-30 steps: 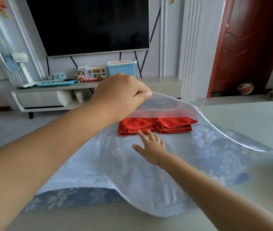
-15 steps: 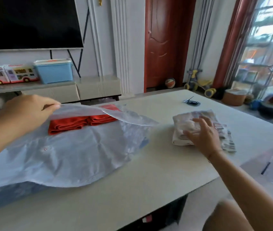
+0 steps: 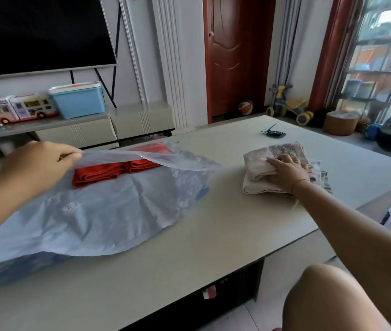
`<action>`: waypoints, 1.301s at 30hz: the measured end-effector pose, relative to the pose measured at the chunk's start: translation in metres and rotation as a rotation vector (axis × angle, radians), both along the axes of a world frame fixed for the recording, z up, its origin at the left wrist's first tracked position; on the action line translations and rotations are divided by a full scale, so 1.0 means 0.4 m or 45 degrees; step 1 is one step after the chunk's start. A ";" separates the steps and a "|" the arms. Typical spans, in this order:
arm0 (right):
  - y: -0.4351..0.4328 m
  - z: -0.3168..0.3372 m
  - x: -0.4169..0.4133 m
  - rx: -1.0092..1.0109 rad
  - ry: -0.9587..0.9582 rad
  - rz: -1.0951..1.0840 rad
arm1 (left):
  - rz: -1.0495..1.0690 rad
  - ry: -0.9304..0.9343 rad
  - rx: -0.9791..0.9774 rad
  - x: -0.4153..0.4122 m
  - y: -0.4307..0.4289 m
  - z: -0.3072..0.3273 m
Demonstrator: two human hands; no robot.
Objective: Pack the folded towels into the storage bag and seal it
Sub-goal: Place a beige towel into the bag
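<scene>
A translucent bluish storage bag [image 3: 108, 216] lies across the left half of the table, its mouth facing away from me. My left hand [image 3: 39, 163] pinches the bag's upper flap and holds it lifted. Folded red towels [image 3: 108, 172] sit in the open mouth under that flap. To the right, a folded beige towel [image 3: 259, 168] lies on top of a grey patterned towel [image 3: 285, 149]. My right hand [image 3: 287, 173] rests on the beige towel, fingers curled over its fold.
The pale table [image 3: 213, 235] ends at a near edge on the right. A small black clip-like item [image 3: 273, 132] lies at the far side. Beyond stand a TV shelf with a blue box [image 3: 77, 101] and toy bus [image 3: 25, 108]. My bare knee [image 3: 328, 299] shows at lower right.
My right hand left the inside of the bag, swung right and came down on the beige towel. The view turned right. My left hand kept holding the flap up.
</scene>
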State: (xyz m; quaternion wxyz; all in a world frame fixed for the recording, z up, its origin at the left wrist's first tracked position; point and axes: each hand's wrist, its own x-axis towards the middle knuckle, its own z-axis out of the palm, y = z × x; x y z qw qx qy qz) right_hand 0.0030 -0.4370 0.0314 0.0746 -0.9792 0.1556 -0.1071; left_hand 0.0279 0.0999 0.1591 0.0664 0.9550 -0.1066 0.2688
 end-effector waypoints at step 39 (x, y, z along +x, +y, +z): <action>0.286 -0.065 -0.139 0.585 0.302 -0.040 | -0.017 0.072 0.008 -0.053 -0.046 0.019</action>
